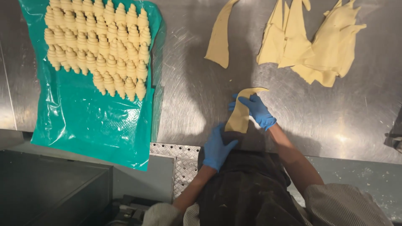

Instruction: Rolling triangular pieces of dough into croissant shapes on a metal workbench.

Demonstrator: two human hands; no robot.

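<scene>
Gloves of blue cover both of my hands, down at the near edge of the steel counter (pixel 293 121). My left hand (pixel 217 147) pinches the near end of a long dough strip (pixel 239 115), fingers closed on it just above my dark apron (pixel 247 188). My right hand (pixel 256 109) holds the same strip farther up, fingers curled around its side, so the pale dough is stretched between the two hands with its far tip bending right over the counter. Left of me, a green plastic sheet (pixel 92 121) hangs over the counter's near edge, and rows of rolled raw croissants (pixel 98 42) lie tightly packed on its far half. Farther off, a single dough triangle (pixel 220 37) lies alone, and a heap of cut dough triangles (pixel 312 42) overlaps to its right.
</scene>
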